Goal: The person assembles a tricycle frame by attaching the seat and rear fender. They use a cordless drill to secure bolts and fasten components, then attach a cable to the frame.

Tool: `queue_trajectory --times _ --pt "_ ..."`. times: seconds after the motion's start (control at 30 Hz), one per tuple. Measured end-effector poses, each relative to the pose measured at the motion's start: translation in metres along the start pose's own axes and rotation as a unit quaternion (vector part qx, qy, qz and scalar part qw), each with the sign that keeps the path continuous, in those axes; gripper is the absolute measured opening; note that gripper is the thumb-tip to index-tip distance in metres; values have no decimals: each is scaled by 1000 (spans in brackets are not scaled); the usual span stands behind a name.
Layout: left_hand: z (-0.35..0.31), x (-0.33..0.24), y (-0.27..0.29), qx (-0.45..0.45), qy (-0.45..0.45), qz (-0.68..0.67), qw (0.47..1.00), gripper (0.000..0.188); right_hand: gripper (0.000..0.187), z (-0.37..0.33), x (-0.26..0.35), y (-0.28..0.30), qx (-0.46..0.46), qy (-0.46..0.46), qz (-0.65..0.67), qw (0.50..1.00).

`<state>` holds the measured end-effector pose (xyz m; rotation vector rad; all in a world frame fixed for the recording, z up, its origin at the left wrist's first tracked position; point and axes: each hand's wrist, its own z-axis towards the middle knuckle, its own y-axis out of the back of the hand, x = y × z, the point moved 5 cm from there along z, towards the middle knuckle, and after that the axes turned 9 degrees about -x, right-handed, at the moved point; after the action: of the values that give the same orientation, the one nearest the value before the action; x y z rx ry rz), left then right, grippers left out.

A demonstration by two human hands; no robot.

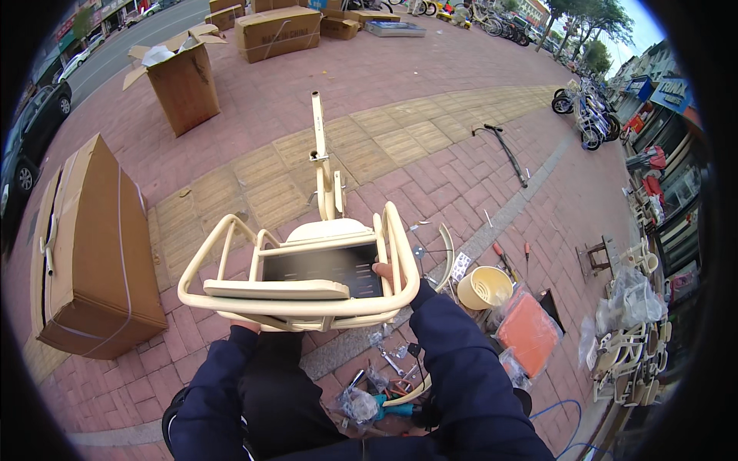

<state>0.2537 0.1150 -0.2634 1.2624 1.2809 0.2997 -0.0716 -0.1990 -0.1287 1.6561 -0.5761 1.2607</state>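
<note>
"Right hand [385,271] first: what's it doing?"

"Curled round the right side of the cream tubular frame [277,290]. The left hand [246,326] is mostly hidden under the near rail, so I can't tell its grip."

"And the frame?"

"Before the person's lap: smooth, rounded bars about a slotted black panel [307,267], a straight post [318,127] pointing away."

"Around it?"

"Red brick paving [430,184], yellow ribbed tiles [269,169], a strapped cardboard box [100,253] left, a round cream bucket [484,288] right, bikes [592,123] beyond."

Cream tubular frame [330,230], probably metal, its stem [318,124] pointing away
</note>
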Motion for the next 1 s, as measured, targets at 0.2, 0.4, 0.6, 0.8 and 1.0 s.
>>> queue_trajectory --times 0.2,0.4,0.6,0.8,1.0 --pt "-17 -2 -5 0 23 -38 999 39 38 8 -53 -7 30 -91 55 994" --pt "-36 -35 3 58 23 -201 978 34 35 20 -71 -10 63 -120 110 985" --pt "-76 -84 -13 276 120 -406 863 33 31 17 -76 35 40 -154 63 985" --pt "-76 -106 -34 436 -4 -314 843 37 32 -35 -93 97 -28 -275 77 958" --pt "-84 -121 -44 528 -5 -245 813 35 35 -82 -117 127 -85 -383 111 913"
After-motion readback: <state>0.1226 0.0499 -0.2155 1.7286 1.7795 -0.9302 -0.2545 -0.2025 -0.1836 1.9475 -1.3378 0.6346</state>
